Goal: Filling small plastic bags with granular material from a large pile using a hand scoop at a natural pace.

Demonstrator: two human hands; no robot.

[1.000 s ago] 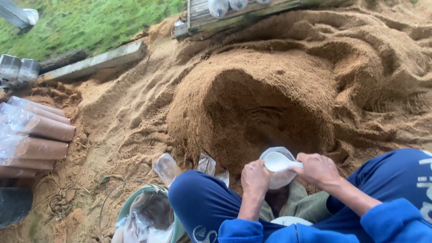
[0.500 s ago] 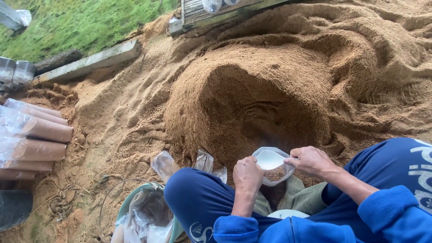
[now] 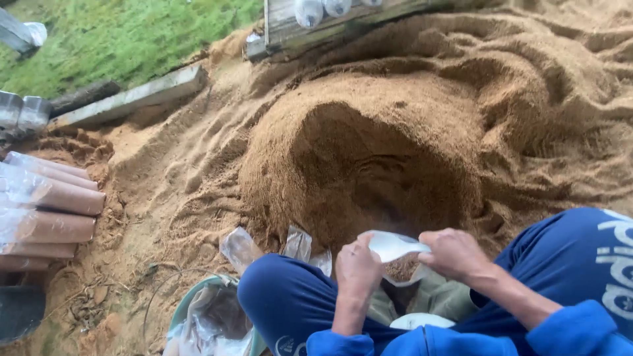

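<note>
Since a second earlier, the clear plastic bag (image 3: 393,254) had been drawn lower and flatter between the knees, its mouth less round, brown sawdust seen inside; filling appeared under way. The left hand (image 3: 357,266) was held with fingers closed on the bag's left rim. The right hand (image 3: 453,254) was pinched on the right rim, below the sawdust heap (image 3: 369,158).

Clear plastic bag (image 3: 395,254) held in both hands; filled sawdust bags (image 3: 46,211) stacked far left.
</note>
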